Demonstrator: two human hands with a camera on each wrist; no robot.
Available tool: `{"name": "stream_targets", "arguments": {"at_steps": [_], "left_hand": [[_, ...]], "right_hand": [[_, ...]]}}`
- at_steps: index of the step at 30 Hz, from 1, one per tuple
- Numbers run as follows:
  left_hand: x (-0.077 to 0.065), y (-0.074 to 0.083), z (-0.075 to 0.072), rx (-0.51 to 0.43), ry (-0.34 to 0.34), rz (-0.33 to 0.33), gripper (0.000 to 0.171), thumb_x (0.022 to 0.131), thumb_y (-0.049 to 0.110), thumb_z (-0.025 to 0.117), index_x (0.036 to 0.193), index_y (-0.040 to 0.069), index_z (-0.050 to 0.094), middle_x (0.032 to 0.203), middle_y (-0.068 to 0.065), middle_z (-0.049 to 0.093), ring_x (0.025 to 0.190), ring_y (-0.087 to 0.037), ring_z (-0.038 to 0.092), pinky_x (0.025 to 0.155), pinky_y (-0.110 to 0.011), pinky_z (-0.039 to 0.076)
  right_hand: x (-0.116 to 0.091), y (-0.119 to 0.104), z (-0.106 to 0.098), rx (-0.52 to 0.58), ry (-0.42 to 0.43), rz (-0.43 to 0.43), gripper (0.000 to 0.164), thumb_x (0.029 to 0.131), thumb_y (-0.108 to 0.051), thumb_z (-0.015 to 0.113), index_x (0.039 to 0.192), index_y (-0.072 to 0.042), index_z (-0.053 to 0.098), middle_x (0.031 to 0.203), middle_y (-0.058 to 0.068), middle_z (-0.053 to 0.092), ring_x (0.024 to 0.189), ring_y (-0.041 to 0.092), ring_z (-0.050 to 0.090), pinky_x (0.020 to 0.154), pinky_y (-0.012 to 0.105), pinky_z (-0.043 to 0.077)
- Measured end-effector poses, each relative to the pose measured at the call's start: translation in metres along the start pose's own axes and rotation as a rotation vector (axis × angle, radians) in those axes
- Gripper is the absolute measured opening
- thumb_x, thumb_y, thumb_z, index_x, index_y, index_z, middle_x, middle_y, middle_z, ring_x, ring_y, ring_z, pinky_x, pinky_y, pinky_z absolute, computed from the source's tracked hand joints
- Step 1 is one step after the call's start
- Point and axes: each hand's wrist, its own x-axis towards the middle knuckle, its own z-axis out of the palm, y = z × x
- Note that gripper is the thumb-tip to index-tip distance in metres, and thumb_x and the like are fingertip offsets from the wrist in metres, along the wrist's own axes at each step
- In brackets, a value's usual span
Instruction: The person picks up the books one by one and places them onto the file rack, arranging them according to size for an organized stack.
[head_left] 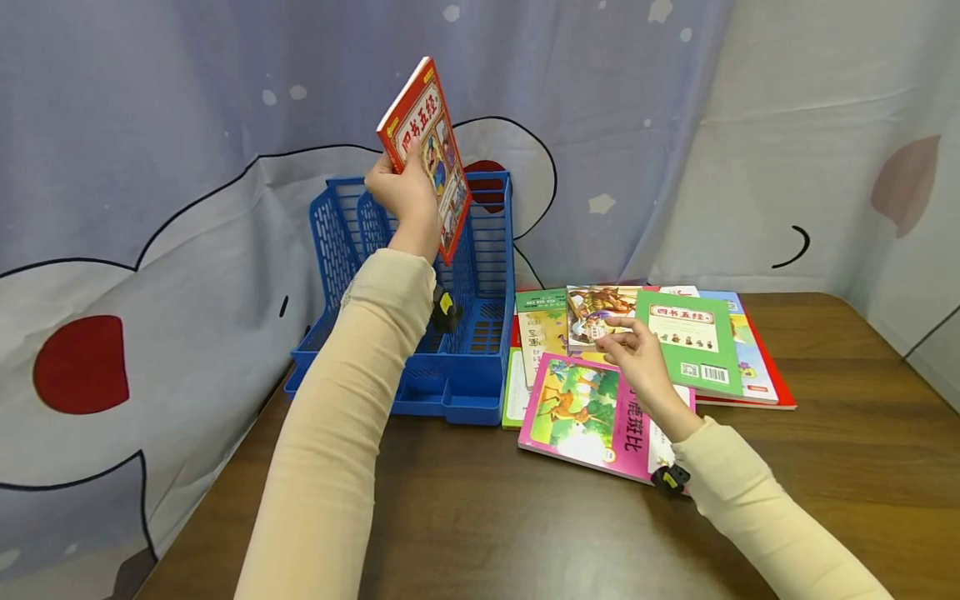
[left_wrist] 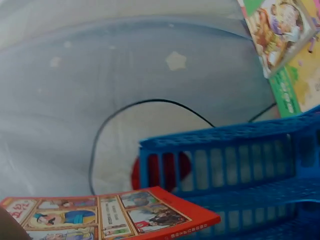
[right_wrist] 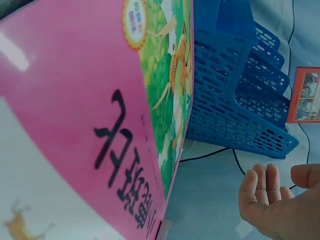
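A red picture-covered book (head_left: pixel 442 167) is held up by my left hand (head_left: pixel 408 192), thumb on the front cover. It hangs tilted above the blue plastic file rack (head_left: pixel 476 387); in the left wrist view the lower end of the red book (left_wrist: pixel 160 212) is beside the rack (left_wrist: pixel 225 165). My right hand (head_left: pixel 637 362) hovers over the book pile with bent fingers and nothing between them. Below it lies a pink book with a deer (head_left: pixel 577 408), large in the right wrist view, where the right hand (right_wrist: pixel 275 202) shows loosely curled.
Several books are piled right of the rack, among them a green-covered book (head_left: pixel 693 342), a warrior-picture book (head_left: pixel 596 312) and a yellow-green one (head_left: pixel 543 317). The brown table (head_left: pixel 480 517) runs along a printed curtain (head_left: pixel 615 125) behind.
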Motion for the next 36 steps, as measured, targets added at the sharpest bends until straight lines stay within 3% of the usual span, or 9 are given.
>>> {"name": "stream_targets", "arguments": {"at_steps": [8,13,16,20,24,27,32,36], "left_hand": [[-0.001,-0.031,-0.014,0.054,0.099,-0.086,0.022,0.089,0.008,0.063,0.107,-0.004,0.065,0.107,-0.018,0.068,0.091,-0.021,0.066,0.079,-0.028,0.055],[-0.001,-0.051,-0.020,0.061,0.129,-0.111,0.008,0.088,0.005,0.064,0.092,-0.001,0.059,0.105,-0.020,0.065,0.083,-0.017,0.061,0.077,-0.030,0.053],[-0.001,-0.064,-0.026,0.089,0.152,-0.128,0.014,0.088,0.005,0.064,0.080,0.007,0.053,0.098,-0.015,0.064,0.080,-0.015,0.057,0.073,-0.029,0.051],[-0.003,-0.079,-0.034,0.089,0.138,-0.114,0.034,0.088,0.002,0.063,0.068,0.012,0.038,0.090,-0.011,0.058,0.077,-0.015,0.050,0.068,-0.025,0.043],[-0.006,-0.091,-0.040,0.058,0.088,-0.083,0.043,0.086,-0.004,0.063,0.065,0.013,0.029,0.099,-0.020,0.059,0.084,-0.016,0.053,0.073,-0.029,0.047],[-0.010,-0.099,-0.043,0.069,0.090,-0.072,0.044,0.085,-0.006,0.063,0.065,0.014,0.029,0.102,-0.021,0.059,0.089,-0.017,0.055,0.077,-0.033,0.050],[-0.012,-0.110,-0.049,0.057,0.115,-0.079,0.045,0.084,-0.008,0.064,0.064,0.013,0.029,0.081,-0.006,0.050,0.080,-0.016,0.050,0.073,-0.032,0.048],[-0.011,-0.116,-0.055,0.068,0.120,-0.093,0.045,0.082,-0.011,0.064,0.063,0.013,0.030,0.077,-0.001,0.044,0.075,-0.015,0.046,0.068,-0.030,0.044]], "right_hand": [[-0.004,0.004,0.003,-0.007,-0.008,0.039,0.038,0.095,-0.004,0.050,0.130,0.006,0.039,0.082,-0.012,0.060,0.080,-0.004,0.060,0.084,0.019,0.049],[-0.005,0.006,0.004,-0.016,-0.002,0.043,0.035,0.093,0.001,0.045,0.128,0.006,0.041,0.075,-0.014,0.061,0.080,-0.001,0.061,0.086,0.027,0.049],[-0.005,0.007,0.004,-0.017,-0.004,0.042,0.036,0.092,0.004,0.043,0.127,0.006,0.042,0.075,-0.014,0.061,0.080,0.000,0.061,0.086,0.028,0.049],[-0.005,0.008,0.005,-0.015,-0.011,0.041,0.039,0.089,0.009,0.039,0.128,0.007,0.041,0.075,-0.013,0.060,0.079,0.000,0.060,0.084,0.026,0.050],[-0.006,0.010,0.006,-0.014,-0.014,0.040,0.039,0.090,0.010,0.038,0.128,0.007,0.040,0.074,-0.014,0.059,0.078,-0.001,0.059,0.083,0.025,0.050],[-0.007,0.011,0.006,-0.010,-0.019,0.039,0.040,0.089,0.010,0.038,0.129,0.007,0.040,0.072,-0.015,0.059,0.077,-0.001,0.059,0.082,0.025,0.050],[-0.008,0.012,0.006,-0.006,-0.025,0.044,0.041,0.089,0.010,0.038,0.130,0.007,0.039,0.072,-0.015,0.059,0.077,0.000,0.060,0.081,0.025,0.049],[-0.007,0.010,0.006,-0.010,-0.020,0.048,0.042,0.088,0.010,0.038,0.130,0.005,0.040,0.073,-0.015,0.060,0.076,-0.001,0.059,0.081,0.025,0.049]]}}
